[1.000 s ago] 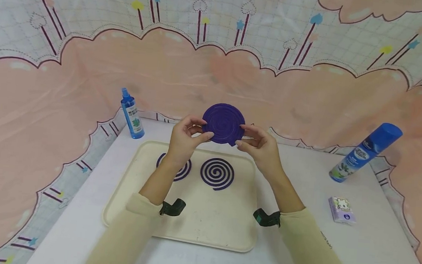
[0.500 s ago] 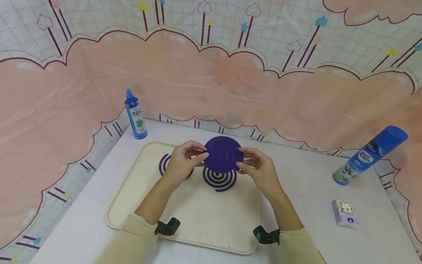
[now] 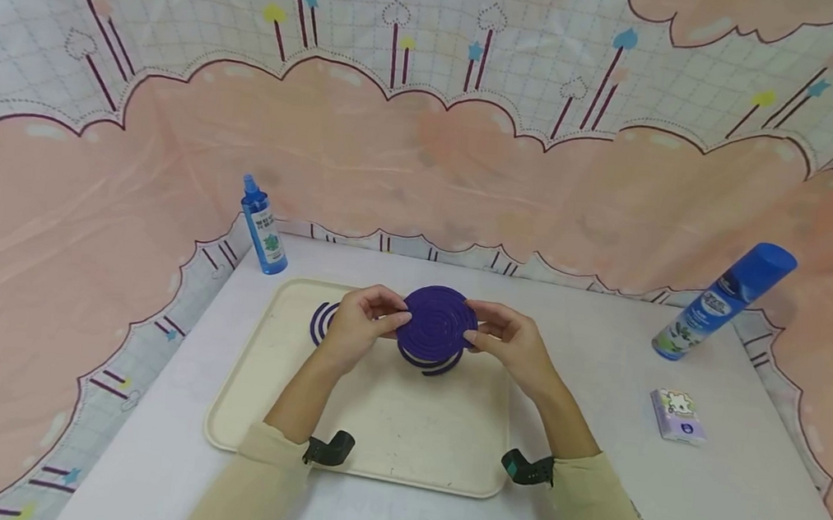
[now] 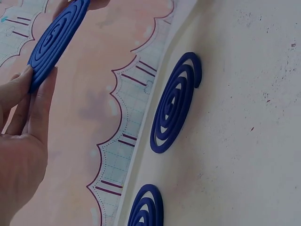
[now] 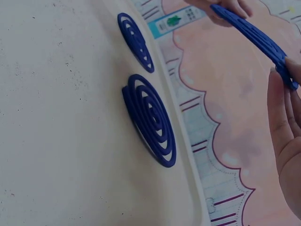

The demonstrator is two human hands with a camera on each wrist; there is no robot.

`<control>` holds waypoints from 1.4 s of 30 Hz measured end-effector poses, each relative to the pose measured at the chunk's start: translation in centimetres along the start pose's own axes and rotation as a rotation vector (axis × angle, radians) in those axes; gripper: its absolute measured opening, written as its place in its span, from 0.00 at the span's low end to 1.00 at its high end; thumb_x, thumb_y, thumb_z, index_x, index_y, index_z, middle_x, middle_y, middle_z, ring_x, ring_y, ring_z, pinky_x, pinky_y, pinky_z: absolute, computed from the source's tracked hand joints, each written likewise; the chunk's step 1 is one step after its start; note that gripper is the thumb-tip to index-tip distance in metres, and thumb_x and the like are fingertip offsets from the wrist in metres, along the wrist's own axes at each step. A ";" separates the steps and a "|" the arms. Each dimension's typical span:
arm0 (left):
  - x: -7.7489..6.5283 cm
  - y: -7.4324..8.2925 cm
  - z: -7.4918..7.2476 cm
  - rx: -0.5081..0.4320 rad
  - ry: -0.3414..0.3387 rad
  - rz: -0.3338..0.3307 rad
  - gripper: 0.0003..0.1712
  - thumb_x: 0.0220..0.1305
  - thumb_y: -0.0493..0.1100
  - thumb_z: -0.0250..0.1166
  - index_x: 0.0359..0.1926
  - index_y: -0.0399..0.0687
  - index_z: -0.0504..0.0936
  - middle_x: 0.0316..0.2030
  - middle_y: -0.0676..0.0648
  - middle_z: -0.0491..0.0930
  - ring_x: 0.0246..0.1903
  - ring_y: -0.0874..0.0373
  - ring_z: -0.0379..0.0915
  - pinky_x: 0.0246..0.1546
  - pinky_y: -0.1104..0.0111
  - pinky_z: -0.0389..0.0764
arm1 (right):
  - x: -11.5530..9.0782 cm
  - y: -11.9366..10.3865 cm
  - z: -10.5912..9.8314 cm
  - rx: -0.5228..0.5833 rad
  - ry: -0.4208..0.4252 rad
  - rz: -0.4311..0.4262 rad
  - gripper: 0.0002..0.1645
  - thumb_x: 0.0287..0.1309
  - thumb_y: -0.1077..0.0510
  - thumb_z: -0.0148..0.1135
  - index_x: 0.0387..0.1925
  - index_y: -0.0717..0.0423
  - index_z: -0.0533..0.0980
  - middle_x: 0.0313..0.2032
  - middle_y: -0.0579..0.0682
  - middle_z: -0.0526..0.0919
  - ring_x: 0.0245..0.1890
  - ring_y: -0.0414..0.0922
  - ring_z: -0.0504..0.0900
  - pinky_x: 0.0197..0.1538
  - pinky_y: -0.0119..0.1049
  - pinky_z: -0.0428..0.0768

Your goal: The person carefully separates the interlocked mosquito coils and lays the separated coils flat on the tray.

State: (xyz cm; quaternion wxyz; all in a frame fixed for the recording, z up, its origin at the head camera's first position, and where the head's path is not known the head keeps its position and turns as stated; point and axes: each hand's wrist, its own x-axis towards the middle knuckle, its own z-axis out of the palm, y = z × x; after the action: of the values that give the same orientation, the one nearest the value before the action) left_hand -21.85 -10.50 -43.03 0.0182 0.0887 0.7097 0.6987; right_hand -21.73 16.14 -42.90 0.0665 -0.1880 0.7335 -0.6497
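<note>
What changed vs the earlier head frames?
The left hand and right hand moved the held coil disc lower in the head view; it now hides most of the right coil. Nothing grabbed or released. Tray, spray bottle, spray can, small pack: unmoved.

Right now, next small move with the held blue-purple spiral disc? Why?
Probably a gentle push to loosen the packed blue-purple spiral disc: left hand and right hand pinch its opposite edges, and its windings look nearly gapless, unlike the two open blue-purple spirals on the cream rectangular tray.
</note>
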 end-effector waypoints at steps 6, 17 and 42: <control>0.0 -0.3 0.2 -0.059 0.002 0.005 0.06 0.61 0.28 0.69 0.38 0.37 0.83 0.37 0.56 0.82 0.34 0.67 0.81 0.33 0.75 0.86 | 0.0 0.2 0.0 0.052 0.015 -0.006 0.30 0.62 0.71 0.66 0.65 0.69 0.72 0.46 0.36 0.85 0.39 0.33 0.86 0.43 0.31 0.89; 0.0 -0.3 0.6 -0.100 0.034 -0.003 0.10 0.60 0.25 0.69 0.31 0.44 0.83 0.40 0.56 0.84 0.37 0.67 0.82 0.34 0.75 0.87 | 0.3 0.4 0.4 -0.038 0.124 -0.012 0.23 0.60 0.69 0.69 0.57 0.69 0.77 0.45 0.45 0.86 0.39 0.34 0.86 0.40 0.31 0.88; -0.1 -0.4 0.7 -0.151 0.031 -0.041 0.19 0.61 0.26 0.69 0.52 0.23 0.79 0.32 0.61 0.87 0.33 0.70 0.84 0.34 0.74 0.87 | 0.2 0.3 0.9 -0.212 0.219 -0.040 0.20 0.57 0.65 0.73 0.51 0.63 0.81 0.46 0.59 0.84 0.39 0.33 0.78 0.34 0.23 0.79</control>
State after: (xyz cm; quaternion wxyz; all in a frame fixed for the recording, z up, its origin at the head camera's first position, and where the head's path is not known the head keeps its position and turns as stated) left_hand -21.65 -9.83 -43.44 0.0282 0.0615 0.6570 0.7509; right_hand -21.68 15.27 -43.26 -0.0473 -0.1366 0.7969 -0.5866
